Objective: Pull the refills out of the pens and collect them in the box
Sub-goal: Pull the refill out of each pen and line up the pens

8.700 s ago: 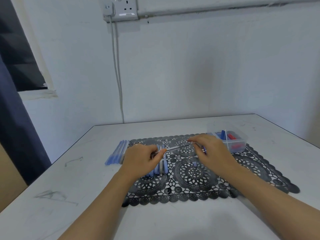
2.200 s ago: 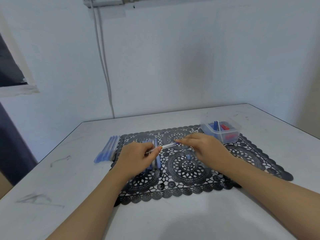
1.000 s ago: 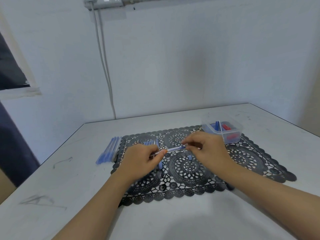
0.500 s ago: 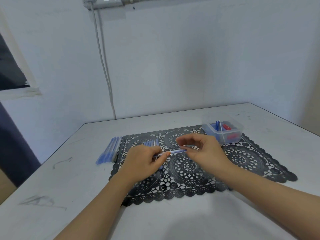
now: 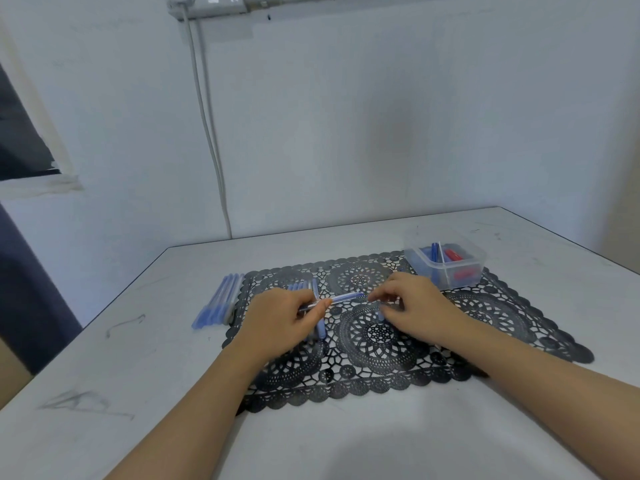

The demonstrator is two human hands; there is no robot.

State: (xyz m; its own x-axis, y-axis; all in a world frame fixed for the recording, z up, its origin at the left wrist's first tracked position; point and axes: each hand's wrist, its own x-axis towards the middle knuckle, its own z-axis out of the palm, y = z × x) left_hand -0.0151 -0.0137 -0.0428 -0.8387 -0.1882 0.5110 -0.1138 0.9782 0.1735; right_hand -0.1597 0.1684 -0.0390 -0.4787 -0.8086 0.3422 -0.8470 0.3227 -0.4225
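Observation:
My left hand (image 5: 282,318) grips a clear blue pen (image 5: 343,298) that lies level over the black lace mat (image 5: 485,317). My right hand (image 5: 415,308) has its fingertips curled at the pen's right end; what they pinch is too small to tell. A row of blue pens (image 5: 313,306) lies on the mat, mostly hidden behind my left hand. A clear plastic box (image 5: 446,263) at the mat's far right corner holds blue and red pieces and a thin white refill.
Several blue pens (image 5: 220,304) lie side by side on the grey table (image 5: 104,358), just left of the mat. A small blue piece (image 5: 381,315) lies on the mat below my right hand. A white wall with a cable stands behind.
My right hand has dropped from a raised pinch to the pen's right end. The pen has tipped slightly more level. My left hand has stayed put.

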